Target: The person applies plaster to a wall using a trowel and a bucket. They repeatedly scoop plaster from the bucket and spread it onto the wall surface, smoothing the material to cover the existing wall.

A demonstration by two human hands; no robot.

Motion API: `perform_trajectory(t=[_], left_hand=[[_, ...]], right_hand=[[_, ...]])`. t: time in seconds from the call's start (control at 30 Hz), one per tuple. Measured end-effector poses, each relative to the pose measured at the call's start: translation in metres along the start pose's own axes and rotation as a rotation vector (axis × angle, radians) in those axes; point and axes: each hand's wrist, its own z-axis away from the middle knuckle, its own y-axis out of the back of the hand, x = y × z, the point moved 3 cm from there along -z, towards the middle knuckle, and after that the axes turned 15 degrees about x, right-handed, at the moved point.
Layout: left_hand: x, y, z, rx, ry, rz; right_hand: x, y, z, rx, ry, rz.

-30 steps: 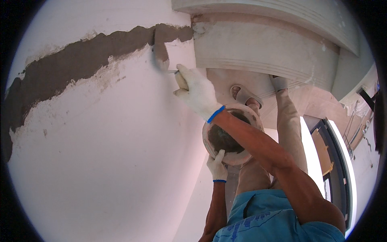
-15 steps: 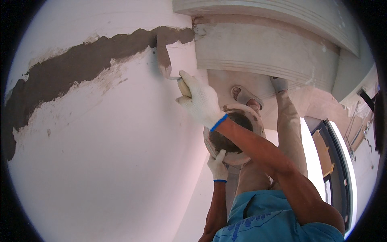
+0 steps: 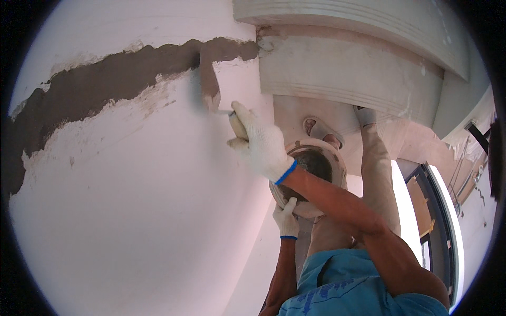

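Observation:
My right hand [image 3: 262, 142], in a white knit glove with a blue cuff, is closed round the pale handle of a trowel [image 3: 209, 84]. The trowel's blade lies against a band of wet grey-brown mortar [image 3: 121, 76] running across the white wall, close to the corner. Below my right forearm, my left hand [image 3: 286, 218], gloved alike, grips the near rim of a round bucket [image 3: 311, 209], its thumb over the edge. Grey mortar [image 3: 318, 162] shows inside the bucket, partly hidden by my right arm.
A pale moulded ledge [image 3: 348, 63] juts out to the right of the wall corner. My feet, in grey slippers [image 3: 320, 129], stand on the floor below it. A dark-framed door or window [image 3: 440, 221] is at the right, with pipes [image 3: 466, 179] beyond.
The trowel has slid slightly left along the mortar band, and my right hand has come a little lower. My left hand keeps its hold on the bucket. The whole view has shifted slightly.

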Motion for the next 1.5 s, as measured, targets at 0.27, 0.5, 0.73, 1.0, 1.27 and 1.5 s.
perform_trajectory(t=[0.27,0.5,0.73,1.0,1.27,1.5], left_hand=[[-0.011,0.008,-0.007,0.008,0.014,0.01],[-0.007,0.006,-0.008,0.008,-0.029,-0.042],[-0.003,0.001,-0.003,0.012,-0.016,0.033],[-0.006,0.01,-0.012,-0.001,0.003,0.028],[0.01,-0.014,0.006,0.041,-0.031,0.078],[-0.012,0.01,-0.016,-0.011,-0.034,-0.029]], right_hand=[[-0.021,-0.022,0.003,-0.035,0.12,0.068],[-0.025,0.005,0.017,-0.168,0.051,0.105],[-0.031,-0.012,-0.019,-0.04,0.068,0.052],[-0.036,0.009,0.016,-0.197,0.167,0.151],[-0.045,-0.003,-0.021,-0.05,0.25,0.162],[-0.039,0.013,0.017,-0.274,0.199,0.173]])
